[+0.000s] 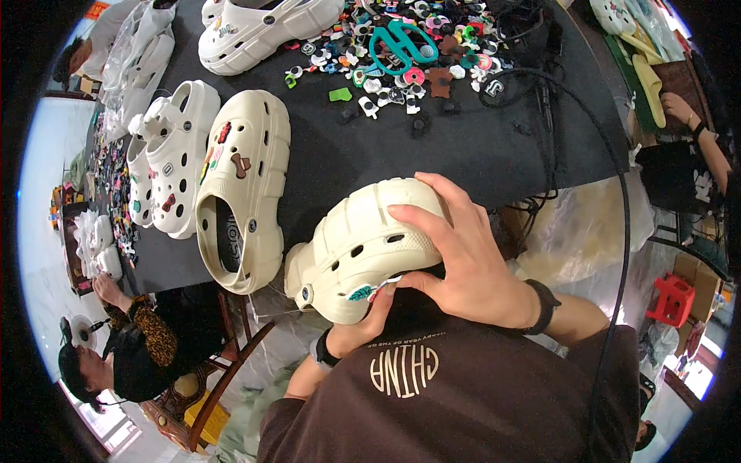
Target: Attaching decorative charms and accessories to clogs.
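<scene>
A cream clog (378, 231) is tilted on its side above the near edge of the table, its upper turned toward me. My right hand (463, 258) grips it at the toe, fingers over the sole and thumb on the upper. My left hand (363, 324) is closed against the upper from below, its thumb beside a small white, red and blue charm; its other fingers are hidden. Next to that thumb a teal leaf charm (360, 293) sits on the clog. A matching cream clog (266, 170) with several charms rests on the table to the left.
White clogs (181, 158) stand farther left; another white clog (255, 35) is at the back. Loose charms and a teal looped piece (401, 48) cover the far middle of the black table (478, 147). A black cable (621, 224) hangs on the right. Other people sit at both sides.
</scene>
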{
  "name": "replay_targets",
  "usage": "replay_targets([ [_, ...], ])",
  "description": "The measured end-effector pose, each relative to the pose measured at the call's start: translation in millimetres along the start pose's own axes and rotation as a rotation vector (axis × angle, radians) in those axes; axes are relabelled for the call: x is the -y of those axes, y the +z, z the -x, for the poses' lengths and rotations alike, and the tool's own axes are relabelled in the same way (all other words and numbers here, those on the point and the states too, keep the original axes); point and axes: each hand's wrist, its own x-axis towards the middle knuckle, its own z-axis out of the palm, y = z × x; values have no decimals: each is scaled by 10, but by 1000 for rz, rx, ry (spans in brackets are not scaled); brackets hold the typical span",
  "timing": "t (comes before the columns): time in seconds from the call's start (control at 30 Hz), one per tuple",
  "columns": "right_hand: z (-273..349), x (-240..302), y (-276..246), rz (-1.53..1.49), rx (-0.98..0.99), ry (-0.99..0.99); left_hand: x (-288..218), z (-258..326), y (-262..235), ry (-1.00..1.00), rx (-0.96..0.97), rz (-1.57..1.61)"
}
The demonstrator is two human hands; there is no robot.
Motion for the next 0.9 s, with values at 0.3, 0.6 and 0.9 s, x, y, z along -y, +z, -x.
replay_targets([
  [0.3, -70, 13, 93, 89, -79, 43, 71, -13, -8, -105, 32, -16],
  [0.6, -265, -21, 49, 110, -28, -22, -2, -187, -29, -71, -26, -77],
  [0.9, -485, -8, 52, 44, 16, -29, -322, -398, -130, -244, -250, 488],
])
